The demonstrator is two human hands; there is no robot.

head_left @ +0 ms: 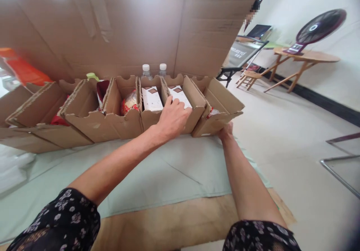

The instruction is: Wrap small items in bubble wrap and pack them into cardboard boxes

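A row of open cardboard bins (112,125) stands on a pale green cloth (168,172). My left hand (172,118) reaches over the front wall of one bin, fingers curled on a white box with a brown diamond mark (180,95). A matching white box (152,98) lies in the bin to its left. My right hand (225,132) rests against the lower front corner of the rightmost bin (222,108); its fingers are mostly hidden behind the cardboard.
A tall cardboard sheet (126,33) stands behind the bins, with two water bottles (154,71) in front of it. Red packets fill bins at left (59,119). A fan (317,30) sits on a wooden folding table at the right, by a small stool (249,78).
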